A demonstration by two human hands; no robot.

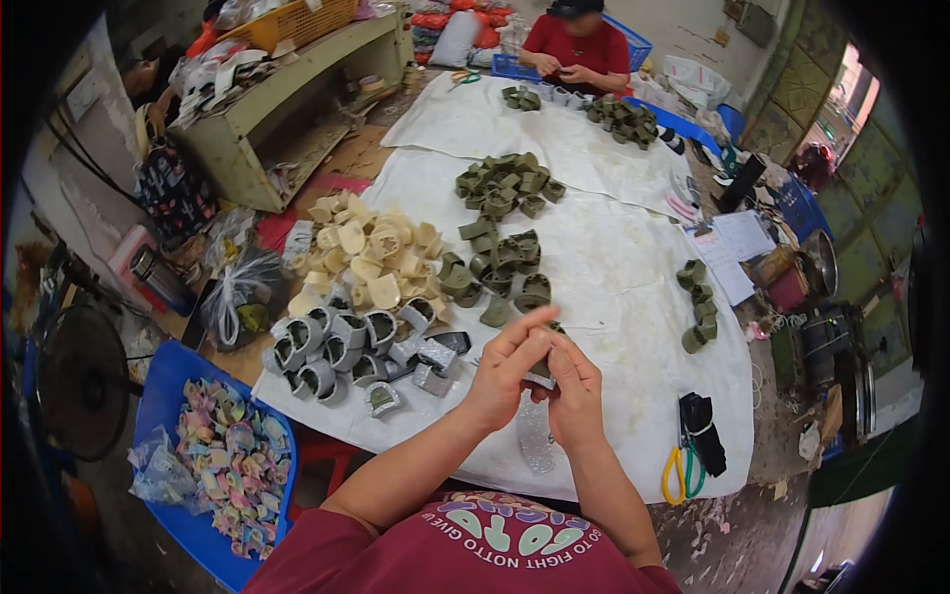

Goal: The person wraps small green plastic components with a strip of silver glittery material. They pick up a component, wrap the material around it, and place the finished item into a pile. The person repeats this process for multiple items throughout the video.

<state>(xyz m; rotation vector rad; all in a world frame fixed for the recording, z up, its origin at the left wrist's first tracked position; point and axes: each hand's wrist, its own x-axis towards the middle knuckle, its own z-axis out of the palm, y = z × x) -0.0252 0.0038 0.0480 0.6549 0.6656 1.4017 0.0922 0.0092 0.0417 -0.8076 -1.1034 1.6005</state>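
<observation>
My left hand [507,374] and my right hand [576,394] meet over the near part of the white-covered table [633,386]. Their fingers pinch a small curved piece [540,376], silvery with some olive green; most of it is hidden. A glittery silver strip [535,441] lies below my hands. Olive-green curved bands [515,255] sit just beyond my fingertips, with a larger heap of green bands [507,184] farther off. To the left are silver-covered rings with green insides [336,348]. Behind these rises a pile of cream-coloured curved pieces [371,246].
Yellow-and-green-handled scissors [683,473] lie beside a black cloth bundle [701,436] at the near right. A short row of green bands [699,307] stands at the right edge. A blue bin [163,416] holds pastel pieces at lower left. Across the table sits a co-worker in red [584,49].
</observation>
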